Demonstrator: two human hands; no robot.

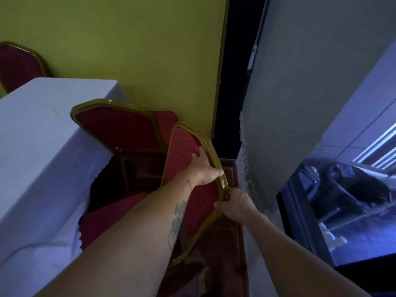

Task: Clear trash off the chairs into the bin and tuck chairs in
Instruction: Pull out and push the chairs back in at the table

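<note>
A red padded chair with a gold frame (184, 153) stands just in front of me, its backrest turned toward me. My left hand (203, 168) grips the top of that backrest, fingers on the red padding and thumb over the gold rail. My right hand (233, 203) grips the same rail a little lower on its right side. The chair's red seat (111, 219) shows below my left forearm, beside the table. A second red chair (113, 127) stands behind it against the table. No trash and no bin are visible.
A table under a white cloth (42, 146) fills the left side. A third red chair (19, 65) stands at its far end by the green wall (128, 50). A grey curtain (289, 103) and a window (353, 200) are close on the right.
</note>
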